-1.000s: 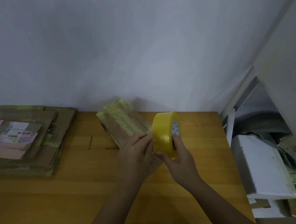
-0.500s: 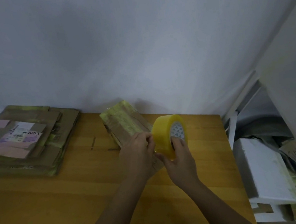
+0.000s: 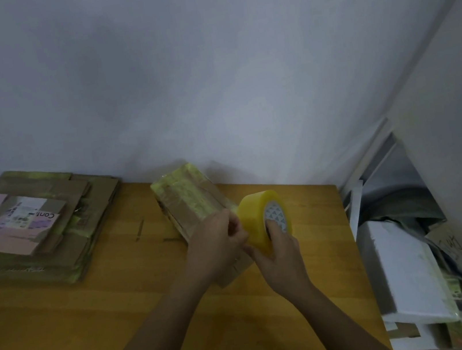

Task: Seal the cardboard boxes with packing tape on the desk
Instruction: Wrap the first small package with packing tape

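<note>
Tape roll (image 3: 256, 220), yellow, held upright just right of frame centre, its white patterned core facing 3 o'clock. Right hand (image 3: 278, 253) grips it from below, fingers curled into the core and thumb on the outer band. Left hand (image 3: 218, 245) sits at 9 o'clock of the roll, fingers (image 3: 236, 227) pinched together against the roll's outer face; whether a loose tape end sits between them cannot be told. Both hands hover over the near end of a small cardboard box (image 3: 190, 204), which lies flat on the wooden bench (image 3: 82, 334), long axis running from 11 o'clock to 5 o'clock, top already streaked with yellowish tape. Its far end is close to the wall (image 3: 207, 72).

Stack of flattened cartons (image 3: 35, 230) at 9 o'clock of the box, well apart from it, at the bench's far-left corner; top piece carries a white-and-pink shipping label (image 3: 23, 218). Off the bench's right edge, at 4 o'clock, a white foam block (image 3: 405, 271) lies among a clutter of cardboard scraps (image 3: 449, 243) and white pieces; details too dim to tell.
</note>
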Motion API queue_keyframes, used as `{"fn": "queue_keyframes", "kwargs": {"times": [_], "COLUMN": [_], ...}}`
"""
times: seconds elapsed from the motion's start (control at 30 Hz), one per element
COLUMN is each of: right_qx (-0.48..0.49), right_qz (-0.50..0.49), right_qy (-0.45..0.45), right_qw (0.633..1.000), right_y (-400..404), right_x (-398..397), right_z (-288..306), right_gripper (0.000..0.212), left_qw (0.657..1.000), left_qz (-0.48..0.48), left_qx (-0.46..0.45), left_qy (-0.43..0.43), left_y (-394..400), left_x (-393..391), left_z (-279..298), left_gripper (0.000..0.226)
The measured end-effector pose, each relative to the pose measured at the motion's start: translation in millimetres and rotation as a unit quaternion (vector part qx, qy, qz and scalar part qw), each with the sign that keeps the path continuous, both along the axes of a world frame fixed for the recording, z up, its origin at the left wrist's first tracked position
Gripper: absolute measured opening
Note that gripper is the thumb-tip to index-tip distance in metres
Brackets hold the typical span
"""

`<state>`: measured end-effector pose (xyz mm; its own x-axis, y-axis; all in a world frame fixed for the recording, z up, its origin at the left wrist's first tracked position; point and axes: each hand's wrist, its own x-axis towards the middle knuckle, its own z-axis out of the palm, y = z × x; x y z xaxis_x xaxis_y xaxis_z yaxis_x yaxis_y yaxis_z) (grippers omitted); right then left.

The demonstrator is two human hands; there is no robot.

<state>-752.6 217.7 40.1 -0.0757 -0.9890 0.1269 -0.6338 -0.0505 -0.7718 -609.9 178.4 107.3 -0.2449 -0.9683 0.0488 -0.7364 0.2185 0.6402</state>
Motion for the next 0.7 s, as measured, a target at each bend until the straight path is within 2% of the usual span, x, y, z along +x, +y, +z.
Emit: {"fn": "queue_keyframes", "kwargs": {"times": [0.17,0.27,0.37,0.53,0.6,0.7], "right_qx": [-0.004,-0.002,0.010,0.079,0.102,0.116], "right_qz": [0.029,0.042,0.054,0.040,0.040,0.055], "right_qy": [-0.035,-0.008,0.033,0.032,0.012,0.011], "right_qw": [0.999,0.999,0.998,0.996,0.994,0.992], "right_y": [5,7,9,4,3,6], "right_x": [-2,-2,-3,3,5,8], "right_z": [9,16,23,29,32,34], "right_gripper": [0.021,0.027,0.027,0.039,0.037,0.048], "left_qw": [0.996,0.994,0.995,0.991,0.994,0.991], "left_qz": [-0.084,-0.107,-0.087,-0.101,-0.092,-0.065], "left_qx": [0.029,-0.005,-0.046,-0.076,-0.046,0.084], "left_qy": [0.011,0.001,0.017,-0.047,-0.031,0.084], "left_y": [-8,-10,-8,0,0,-7], "left_x": [9,10,9,4,7,18], "left_z": [-8,-11,-6,2,0,-3], "left_gripper": [0.022,0.022,0.019,0.023,0.025,0.018]}}
